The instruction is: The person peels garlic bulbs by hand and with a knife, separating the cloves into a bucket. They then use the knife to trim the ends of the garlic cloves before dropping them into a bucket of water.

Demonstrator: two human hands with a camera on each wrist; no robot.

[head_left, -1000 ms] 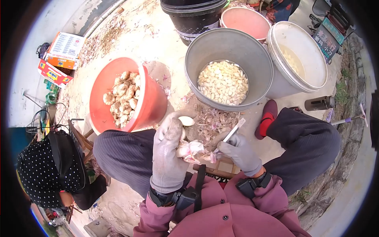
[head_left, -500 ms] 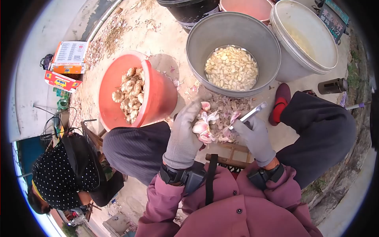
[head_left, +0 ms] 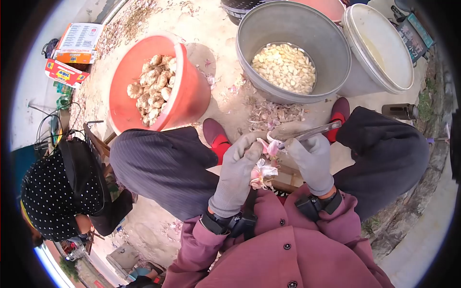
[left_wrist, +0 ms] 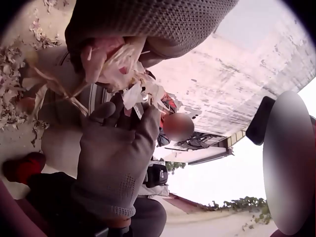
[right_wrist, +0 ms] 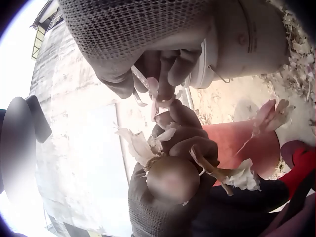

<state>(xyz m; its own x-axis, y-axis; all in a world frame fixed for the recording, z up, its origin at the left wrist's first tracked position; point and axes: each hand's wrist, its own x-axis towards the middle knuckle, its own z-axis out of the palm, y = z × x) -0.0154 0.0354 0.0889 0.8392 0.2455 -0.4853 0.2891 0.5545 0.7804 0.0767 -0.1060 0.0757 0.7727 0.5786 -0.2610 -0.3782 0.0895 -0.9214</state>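
Observation:
My gloved left hand (head_left: 234, 175) grips a partly broken garlic bulb (right_wrist: 173, 180) with loose papery skin (head_left: 264, 170). Its thumb and fingertips pinch a pinkish garlic clove (head_left: 272, 147) above the bulb. Across from it, my gloved right hand (head_left: 313, 161) holds a small knife (head_left: 317, 130), its narrow blade (right_wrist: 140, 78) pointing toward the clove. The fingertips of both hands nearly meet there, with a strip of pink skin (right_wrist: 153, 88) beside the blade. The left wrist view shows the right hand (left_wrist: 113, 158) below the bulb's peel (left_wrist: 116, 61).
An orange-red tub (head_left: 194, 91) of whole garlic bulbs (head_left: 153, 86) stands front left. Ahead is a grey bucket (head_left: 331, 57) with peeled cloves (head_left: 284, 67), beside a white bucket (head_left: 379, 48). Skins (head_left: 273, 113) litter the ground. A person in a dotted top (head_left: 53, 192) sits at left.
The white peeled clove seen at my left fingertips a second ago is gone from there; a pinkish one is pinched instead. My hands have come together, and the knife lies flatter. The head view has shifted.

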